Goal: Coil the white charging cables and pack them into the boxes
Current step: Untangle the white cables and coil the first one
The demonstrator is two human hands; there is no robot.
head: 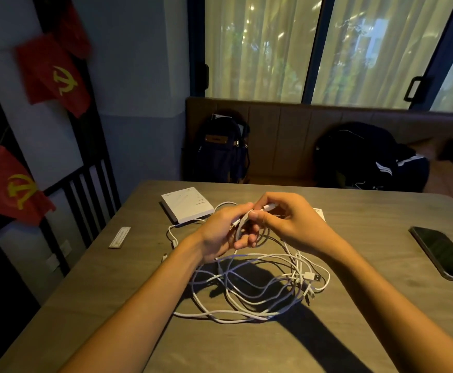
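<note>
— Where do we stand with the cables (249,292)?

— Most lie in a loose tangle on the table (354,332), lower middle of the frame, just below our hands. One cable (242,222) is lifted out and held between them at the centre.

— How are we gripping it?

— Our left hand (217,232) has its fingers curled round a few turns of it, which we take to be the start of a coil. Our right hand (290,224) pinches the cable by its plug (269,207) between thumb and forefinger, with the other fingers bent. We judge the right is there to lead the end round, while the left pins the loops so they cannot spring apart.

— And the boxes?

— One white box (186,205) lies just above and left of the hands, closed as far as we can tell, and within easy reach for packing. A white corner (319,213) shows behind our right hand, but we cannot tell whether it is a second box. Nothing looks packed yet.

— What else is on the table?

— A dark phone (443,254) sits at the right edge, well apart from the tangle, and a pale strip (119,237) lies at the left. The top is grey-brown wood grain, dimly lit, and our arms throw hard shadows across it.

— The room?

— A padded bench (287,125) stands beyond the table with a backpack (220,152) and a dark jacket (368,157) on it. There are curtained windows (263,47) along the top and red flags (50,74) at the upper left.
</note>
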